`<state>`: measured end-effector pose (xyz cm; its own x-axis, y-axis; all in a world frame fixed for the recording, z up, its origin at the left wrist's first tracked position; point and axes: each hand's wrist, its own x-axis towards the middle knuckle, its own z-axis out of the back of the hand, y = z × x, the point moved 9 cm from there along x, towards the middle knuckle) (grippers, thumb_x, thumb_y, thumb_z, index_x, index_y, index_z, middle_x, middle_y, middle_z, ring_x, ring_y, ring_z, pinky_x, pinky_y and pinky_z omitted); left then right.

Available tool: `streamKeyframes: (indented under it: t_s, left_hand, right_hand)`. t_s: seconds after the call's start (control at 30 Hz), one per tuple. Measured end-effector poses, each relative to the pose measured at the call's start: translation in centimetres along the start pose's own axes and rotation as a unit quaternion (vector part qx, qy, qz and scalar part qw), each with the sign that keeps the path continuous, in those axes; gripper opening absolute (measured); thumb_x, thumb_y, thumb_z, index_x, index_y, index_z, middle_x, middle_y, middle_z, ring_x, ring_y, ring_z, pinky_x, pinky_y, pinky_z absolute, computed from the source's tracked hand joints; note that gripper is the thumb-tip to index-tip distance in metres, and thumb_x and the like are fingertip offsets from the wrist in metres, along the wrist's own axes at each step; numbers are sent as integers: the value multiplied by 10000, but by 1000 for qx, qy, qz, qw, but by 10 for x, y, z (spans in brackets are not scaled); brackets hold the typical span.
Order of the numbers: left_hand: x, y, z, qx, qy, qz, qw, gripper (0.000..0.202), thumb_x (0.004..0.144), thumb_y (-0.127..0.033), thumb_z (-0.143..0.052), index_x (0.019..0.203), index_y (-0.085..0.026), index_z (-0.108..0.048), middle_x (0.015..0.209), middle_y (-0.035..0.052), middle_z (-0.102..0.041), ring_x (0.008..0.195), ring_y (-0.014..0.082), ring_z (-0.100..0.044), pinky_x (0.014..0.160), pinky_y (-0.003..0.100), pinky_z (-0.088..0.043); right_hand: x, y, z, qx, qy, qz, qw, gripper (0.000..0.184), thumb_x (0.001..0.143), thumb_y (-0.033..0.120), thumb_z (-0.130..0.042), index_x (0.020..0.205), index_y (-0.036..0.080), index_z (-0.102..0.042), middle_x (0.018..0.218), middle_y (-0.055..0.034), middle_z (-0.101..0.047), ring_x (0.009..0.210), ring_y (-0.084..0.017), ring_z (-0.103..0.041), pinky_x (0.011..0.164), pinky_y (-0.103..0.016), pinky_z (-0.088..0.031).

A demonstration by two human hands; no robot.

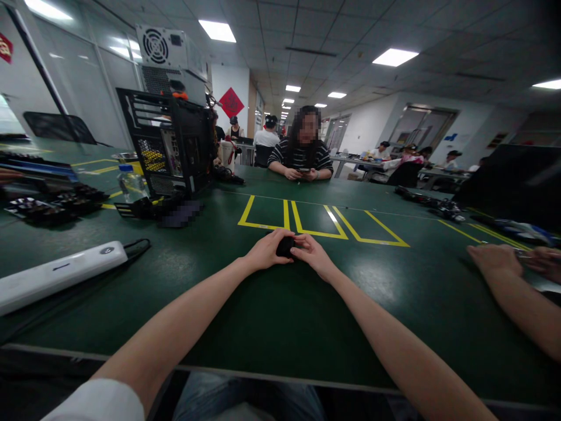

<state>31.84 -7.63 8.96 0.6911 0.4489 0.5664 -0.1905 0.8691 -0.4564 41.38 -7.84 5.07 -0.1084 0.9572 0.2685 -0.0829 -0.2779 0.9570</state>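
Observation:
Both my hands meet in the middle of the green table (272, 316), just in front of the yellow marked boxes (322, 225). My left hand (266, 250) and my right hand (313, 254) are closed around a small black object (286, 246), which rests on or just above the table. Fingers cover most of the object, so I cannot tell what it is.
A white power strip (56, 273) lies at the left. An open black computer case (169, 146) and a water bottle (130, 182) stand at the back left. Another person's hand (497, 260) rests at the right. A person in a striped top (301, 156) sits opposite.

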Motion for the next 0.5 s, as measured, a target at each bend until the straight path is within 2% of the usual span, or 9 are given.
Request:
streamKeyframes:
  t_s: [0.17, 0.33, 0.5]
  left_hand:
    - [0, 0, 0, 9, 7, 9, 1000, 589, 610, -304, -647, 1118, -237, -356, 1103, 47, -449, 1014, 214, -451, 855, 366, -372]
    - [1, 4, -2, 13, 8, 23, 1000, 596, 611, -322, -646, 1123, -239, -352, 1095, 49, -455, 999, 219, -460, 836, 377, -381]
    - [1, 5, -2, 15, 2, 20, 1000, 593, 610, -313, -648, 1118, -234, -353, 1097, 43, -452, 1006, 212, -457, 845, 365, -377]
  right_hand:
    - [1, 1, 4, -19, -35, 1, 999, 277, 648, 310, -595, 890, 208, -505, 922, -14, -526, 843, -140, -536, 782, -330, -444]
    - [0, 7, 2, -39, -19, -6, 999, 342, 657, 289, -593, 974, 202, -500, 993, -40, -535, 896, -163, -546, 842, -354, -411]
    - [-2, 6, -2, -2, 8, 0, 1000, 351, 625, 236, -624, 947, 211, -488, 1023, -25, -526, 958, -166, -530, 858, -346, -408]
